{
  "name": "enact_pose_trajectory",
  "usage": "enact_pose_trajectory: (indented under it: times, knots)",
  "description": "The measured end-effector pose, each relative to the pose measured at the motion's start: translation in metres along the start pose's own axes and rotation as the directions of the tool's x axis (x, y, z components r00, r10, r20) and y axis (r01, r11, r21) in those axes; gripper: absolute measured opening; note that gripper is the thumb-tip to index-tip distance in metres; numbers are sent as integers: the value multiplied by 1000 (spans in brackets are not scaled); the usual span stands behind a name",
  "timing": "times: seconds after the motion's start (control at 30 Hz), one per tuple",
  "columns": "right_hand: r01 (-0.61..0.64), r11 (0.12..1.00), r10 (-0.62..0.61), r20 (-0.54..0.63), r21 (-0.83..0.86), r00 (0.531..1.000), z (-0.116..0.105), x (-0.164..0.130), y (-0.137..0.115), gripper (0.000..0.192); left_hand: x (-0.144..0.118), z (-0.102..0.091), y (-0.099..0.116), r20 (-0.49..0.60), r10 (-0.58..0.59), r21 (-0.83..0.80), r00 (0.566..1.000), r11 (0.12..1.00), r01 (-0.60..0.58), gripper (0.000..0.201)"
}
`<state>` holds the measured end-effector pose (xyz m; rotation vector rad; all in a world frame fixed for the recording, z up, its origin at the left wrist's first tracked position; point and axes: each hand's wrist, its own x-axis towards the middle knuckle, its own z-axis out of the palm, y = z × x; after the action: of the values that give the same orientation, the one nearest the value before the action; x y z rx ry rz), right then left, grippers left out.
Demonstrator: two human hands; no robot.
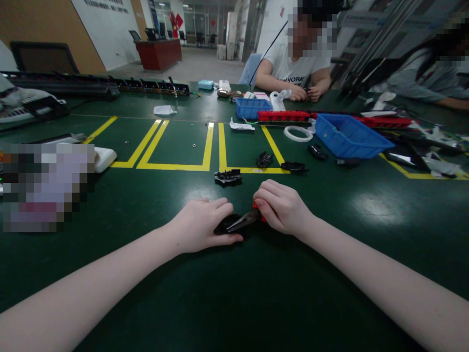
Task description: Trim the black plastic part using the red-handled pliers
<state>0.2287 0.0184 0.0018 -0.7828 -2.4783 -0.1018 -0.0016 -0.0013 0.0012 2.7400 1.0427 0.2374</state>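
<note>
Low over the table, left hand clamped on black part, right hand gripping pliers.

table: dark green, yellow tape lines
bin: blue
pliers: grey jaws, red handle
small part: black

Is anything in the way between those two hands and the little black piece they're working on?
Nothing visible is. The left hand rests directly on the black part, and the right hand holds red-handled pliers whose metal jaws lie across it. Other black parts lie farther back on the green table, apart from both hands.
</note>
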Motion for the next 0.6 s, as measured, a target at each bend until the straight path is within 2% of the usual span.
enact_pose_trajectory:
  times: [0.6]
  knots:
    - [9, 1000, -9, 6, 9, 1000, 1, 1, 1, 23, -1, 0, 1, -5, 12, 25, 1000, 1000, -11, 43]
